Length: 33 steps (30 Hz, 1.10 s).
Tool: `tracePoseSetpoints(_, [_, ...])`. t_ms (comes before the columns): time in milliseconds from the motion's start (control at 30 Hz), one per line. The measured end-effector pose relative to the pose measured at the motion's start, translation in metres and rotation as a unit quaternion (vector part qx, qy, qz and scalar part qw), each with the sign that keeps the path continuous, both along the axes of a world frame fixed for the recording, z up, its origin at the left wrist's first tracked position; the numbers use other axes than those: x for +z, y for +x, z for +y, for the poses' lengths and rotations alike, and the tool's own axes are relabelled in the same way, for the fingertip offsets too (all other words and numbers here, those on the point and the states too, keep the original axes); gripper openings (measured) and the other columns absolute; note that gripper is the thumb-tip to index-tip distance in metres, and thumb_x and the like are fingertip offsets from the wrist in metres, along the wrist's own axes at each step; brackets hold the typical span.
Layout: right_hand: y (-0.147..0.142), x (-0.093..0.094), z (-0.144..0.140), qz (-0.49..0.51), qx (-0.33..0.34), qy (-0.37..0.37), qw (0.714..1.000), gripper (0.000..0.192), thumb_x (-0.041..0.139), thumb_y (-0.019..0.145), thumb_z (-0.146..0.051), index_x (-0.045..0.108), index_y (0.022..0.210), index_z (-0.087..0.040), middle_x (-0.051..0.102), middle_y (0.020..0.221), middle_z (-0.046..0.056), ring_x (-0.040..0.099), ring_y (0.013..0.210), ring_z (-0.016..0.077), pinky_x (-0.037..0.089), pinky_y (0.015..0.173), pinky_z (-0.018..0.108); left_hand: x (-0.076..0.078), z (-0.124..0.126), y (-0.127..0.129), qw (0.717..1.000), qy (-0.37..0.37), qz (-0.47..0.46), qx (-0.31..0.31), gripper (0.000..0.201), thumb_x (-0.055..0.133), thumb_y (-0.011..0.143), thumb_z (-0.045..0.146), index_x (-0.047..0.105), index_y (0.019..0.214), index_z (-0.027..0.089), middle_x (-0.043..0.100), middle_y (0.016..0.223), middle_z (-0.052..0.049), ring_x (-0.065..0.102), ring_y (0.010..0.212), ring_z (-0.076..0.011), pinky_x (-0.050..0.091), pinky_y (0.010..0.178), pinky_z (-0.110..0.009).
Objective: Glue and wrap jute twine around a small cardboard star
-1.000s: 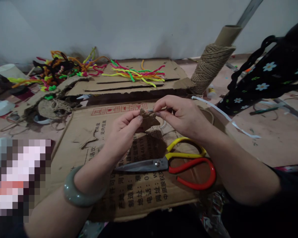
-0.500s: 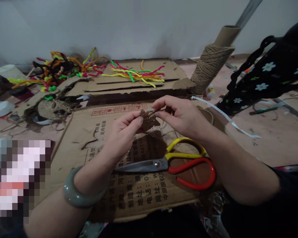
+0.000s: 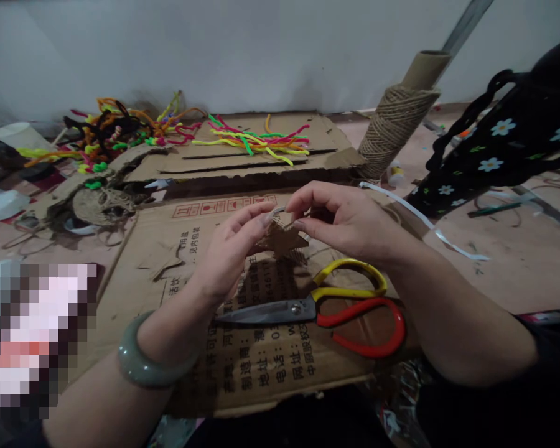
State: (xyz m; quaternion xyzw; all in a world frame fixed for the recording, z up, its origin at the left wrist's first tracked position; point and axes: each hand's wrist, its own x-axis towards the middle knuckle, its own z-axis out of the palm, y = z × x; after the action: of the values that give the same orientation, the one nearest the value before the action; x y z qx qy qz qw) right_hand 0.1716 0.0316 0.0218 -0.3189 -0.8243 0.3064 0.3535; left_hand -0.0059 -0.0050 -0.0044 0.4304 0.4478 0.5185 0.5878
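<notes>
Brown cardboard star [image 3: 280, 239] pinched between left hand [image 3: 228, 252] and right hand [image 3: 350, 218], fingers closed on its points, raised above flattened cardboard box [image 3: 191, 249] for close work; red-and-yellow scissors [image 3: 326, 308] within reach.

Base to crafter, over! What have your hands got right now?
Left hand and right hand both pinch the small cardboard star, held above the cardboard sheet. Scissors lie shut just below. Nothing between the hands.

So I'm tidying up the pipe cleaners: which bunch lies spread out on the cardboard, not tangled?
The bunch of pink, yellow and green pipe cleaners on the far cardboard flap; the left pile is a tangle with orange and black ones.
</notes>
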Motion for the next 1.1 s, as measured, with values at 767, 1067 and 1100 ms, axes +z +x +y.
tracePoseSetpoints(767, [-0.0027,0.0005,-0.0082,-0.122,0.018,0.061,0.99,0.017,0.051,0.082,-0.018,0.055,0.098,-0.019,0.063,0.084,-0.002,0.056,0.071,0.0086,0.038,0.062,0.021,0.0059,-0.0025,0.0003,0.984,-0.013,0.161,-0.081,0.004,0.064,0.063,0.019,0.065,0.066,0.017,0.055,0.06,0.003,0.045,0.057,-0.009,0.034,0.053,-0.022])
tracePoseSetpoints(1067, [-0.0003,0.0002,-0.0047,-0.092,-0.033,0.046,0.994,0.019,0.044,0.09,-0.029,0.058,0.097,-0.018,0.063,0.082,0.0,0.054,0.069,0.0093,0.039,0.064,0.022,0.0072,-0.0014,-0.0004,0.986,-0.005,0.165,-0.029,0.005,0.065,0.061,0.019,0.066,0.065,0.017,0.059,0.06,0.002,0.048,0.054,-0.0093,0.038,0.054,-0.023])
tracePoseSetpoints(1100, [0.0003,-0.0009,-0.0044,-0.092,-0.04,0.052,0.994,0.02,0.044,0.091,-0.029,0.058,0.096,-0.017,0.063,0.081,0.0,0.054,0.069,0.0095,0.039,0.064,0.022,0.0078,-0.0014,-0.0004,0.987,-0.004,0.16,-0.024,0.005,0.066,0.061,0.02,0.066,0.065,0.017,0.06,0.06,0.002,0.049,0.054,-0.0093,0.039,0.055,-0.023])
